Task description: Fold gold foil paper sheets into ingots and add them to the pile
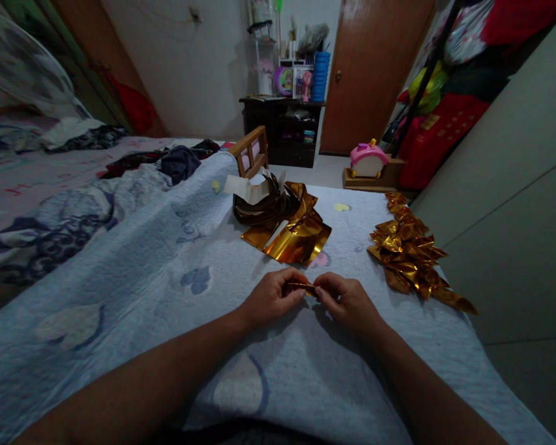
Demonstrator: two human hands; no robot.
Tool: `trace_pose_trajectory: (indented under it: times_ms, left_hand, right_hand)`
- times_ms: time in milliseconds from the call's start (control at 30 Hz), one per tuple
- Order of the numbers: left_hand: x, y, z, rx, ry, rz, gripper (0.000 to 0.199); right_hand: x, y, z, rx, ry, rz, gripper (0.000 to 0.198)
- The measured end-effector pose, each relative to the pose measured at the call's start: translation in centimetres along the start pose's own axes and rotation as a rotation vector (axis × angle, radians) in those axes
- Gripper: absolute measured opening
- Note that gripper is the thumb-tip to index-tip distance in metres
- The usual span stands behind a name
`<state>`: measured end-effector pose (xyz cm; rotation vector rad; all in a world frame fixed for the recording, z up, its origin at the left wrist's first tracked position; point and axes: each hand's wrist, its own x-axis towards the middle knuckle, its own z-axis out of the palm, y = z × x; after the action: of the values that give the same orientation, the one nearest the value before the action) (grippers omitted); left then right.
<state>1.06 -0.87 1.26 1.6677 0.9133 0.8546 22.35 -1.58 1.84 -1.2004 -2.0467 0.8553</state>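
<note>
Between my two hands is a small folded piece of gold foil paper [308, 288], its edges partly covered by my fingers. My left hand [278, 296] pinches its left end, thumb in front. At the other end, my right hand [345, 298] grips it between thumb and fingers. Just beyond them lies a stack of gold foil paper sheets [301, 238], some loose and fanned toward me, with a white paper band [248, 190] at its back. Off to the right, a pile of folded gold foil pieces [410, 253] rests near the edge of the blue quilted cover [241, 395].
A small wooden frame [250, 152] stands behind the stack. Bunched bedding [88, 210] lies at left, near a white fan [25, 62]. A dark cabinet [280, 136], a pink toy case [369, 159] and a wooden door [370, 74] are farther back. A pale cabinet side [514, 228] borders the right.
</note>
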Motion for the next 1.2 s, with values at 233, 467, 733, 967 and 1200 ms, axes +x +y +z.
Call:
trace_pose_trajectory:
  times_ms: [233, 467, 733, 967, 1200]
  left_hand:
    - [-0.3, 0.6, -0.4, 0.289, 0.021, 0.123, 0.019]
    - [-0.2, 0.6, -1.3, 0.238, -0.070, 0.301, 0.030]
    - [-0.2, 0.7, -2.0, 0.282, -0.096, 0.352, 0.024]
    - [0.0, 0.5, -2.7, 0.297, -0.172, 0.322, 0.025]
    - [0.2, 0.1, -3.0, -0.097, -0.284, -0.084, 0.020]
  right_hand:
    - [0.0, 0.0, 0.2, -0.024, -0.030, 0.038, 0.015]
    - [0.2, -0.5, -0.3, 0.232, -0.135, 0.192, 0.013]
    - [0.2, -0.9, -0.9, 0.268, -0.119, 0.205, 0.013]
    - [0.1, -0.8, -1.1, 0.361, -0.178, 0.262, 0.016]
    - [0.0, -0.2, -1.0, 0.599, -0.356, 0.310, 0.024]
